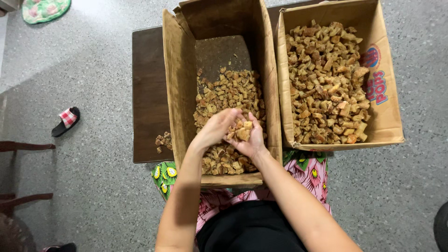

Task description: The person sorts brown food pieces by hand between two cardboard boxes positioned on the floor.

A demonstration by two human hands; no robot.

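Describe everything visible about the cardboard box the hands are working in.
The open brown cardboard box stands on a dark brown low table, flaps up, its walls creased and worn. Small golden-brown fried chunks cover the near part of its floor; the far part is mostly bare. Both hands are inside it: the left hand and right hand cup a handful of chunks together. Its right wall stands close beside a fuller second cardboard box.

Two boxes (pixel 179 93) side by side on table (pixel 147 93), hands (pixel 233 133) in left one.
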